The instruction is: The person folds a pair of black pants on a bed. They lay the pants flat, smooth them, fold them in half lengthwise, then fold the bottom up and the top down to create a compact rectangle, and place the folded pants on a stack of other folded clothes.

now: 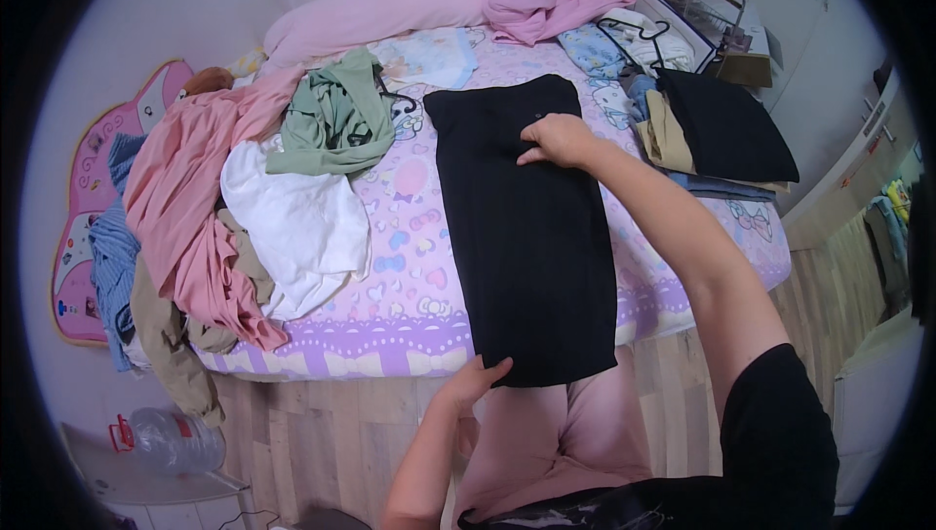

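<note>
A black garment (526, 237), laid out in a long flat panel, runs from the middle of the bed to beyond its front edge. Its wider gathered end lies farthest from me. My left hand (472, 384) grips the near left corner, thumb on top and the other fingers hidden beneath the cloth. Over the upper right part rests my right hand (559, 141), touching the fabric with thumb and forefinger apart. The near end hangs just above my legs.
Left on the bed (417, 237) lie a white garment (300, 223), green garment (329, 113) and pink garment (197, 179). A folded clothes stack (724, 128) sits right, near black hangers (643, 36). A plastic water jug (175, 442) lies lower left.
</note>
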Demonstrator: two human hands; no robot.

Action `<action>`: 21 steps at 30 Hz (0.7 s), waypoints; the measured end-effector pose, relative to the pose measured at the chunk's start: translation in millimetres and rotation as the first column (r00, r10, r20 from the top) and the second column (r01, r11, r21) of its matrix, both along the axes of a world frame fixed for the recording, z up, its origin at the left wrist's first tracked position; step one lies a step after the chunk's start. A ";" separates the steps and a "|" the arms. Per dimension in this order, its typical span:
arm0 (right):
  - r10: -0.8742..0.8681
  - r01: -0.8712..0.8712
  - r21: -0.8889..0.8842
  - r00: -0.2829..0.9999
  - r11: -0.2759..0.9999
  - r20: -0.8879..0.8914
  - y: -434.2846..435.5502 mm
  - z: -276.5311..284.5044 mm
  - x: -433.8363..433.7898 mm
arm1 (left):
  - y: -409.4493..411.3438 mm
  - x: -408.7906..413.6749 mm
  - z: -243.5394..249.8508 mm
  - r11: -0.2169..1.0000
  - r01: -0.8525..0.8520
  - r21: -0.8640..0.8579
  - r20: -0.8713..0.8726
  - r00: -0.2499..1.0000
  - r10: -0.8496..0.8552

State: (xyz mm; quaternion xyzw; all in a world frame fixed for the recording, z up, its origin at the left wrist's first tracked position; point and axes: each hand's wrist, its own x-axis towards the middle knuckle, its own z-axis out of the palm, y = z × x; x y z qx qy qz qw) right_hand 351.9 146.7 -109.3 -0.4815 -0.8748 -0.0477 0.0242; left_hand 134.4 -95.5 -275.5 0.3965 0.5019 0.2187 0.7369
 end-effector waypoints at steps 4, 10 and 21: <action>-0.049 0.049 -0.012 0.999 0.999 -0.018 16.0 -41.6 6.3 | 5.0 4.2 -6.3 0.987 -0.054 -0.149 -0.045 0.998 0.048; 0.148 0.137 0.483 0.850 0.865 -0.506 -19.2 -86.3 29.7 | 1.6 8.2 -7.3 0.974 -0.177 -0.142 -0.013 0.984 0.177; -0.479 -0.108 -0.518 0.257 0.849 -0.839 -292.4 -148.2 98.9 | 2.0 10.7 13.0 0.979 -0.191 -0.067 0.100 0.975 0.197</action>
